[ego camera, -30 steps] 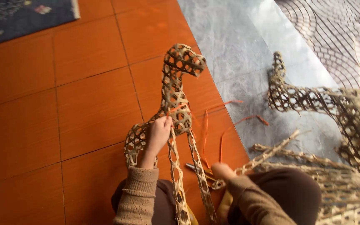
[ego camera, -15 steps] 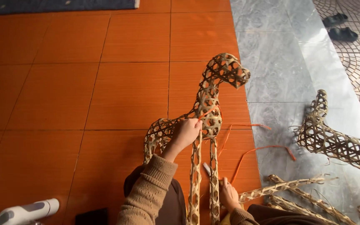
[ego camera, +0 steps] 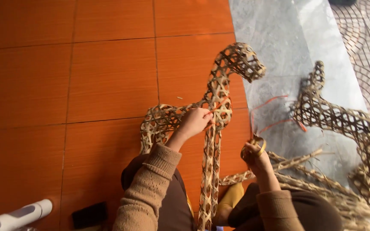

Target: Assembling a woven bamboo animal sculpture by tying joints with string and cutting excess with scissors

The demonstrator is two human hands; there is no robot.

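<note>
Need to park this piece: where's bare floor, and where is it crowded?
Bare orange tiles lie left of the woven animal frame. Crowded: right side, between the second woven frame and loose strips by the right hand.

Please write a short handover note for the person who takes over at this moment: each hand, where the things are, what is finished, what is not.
Left hand: grips the woven animal figure at the base of its neck.
Right hand: holds a coiled strip, off the figure.
Second woven figure lies at the right; loose strips beside it; an orange strip trails on the grey floor.
Done: head, neck, body and legs are woven.
Left: cannot tell beyond the unplaced strips.
</note>
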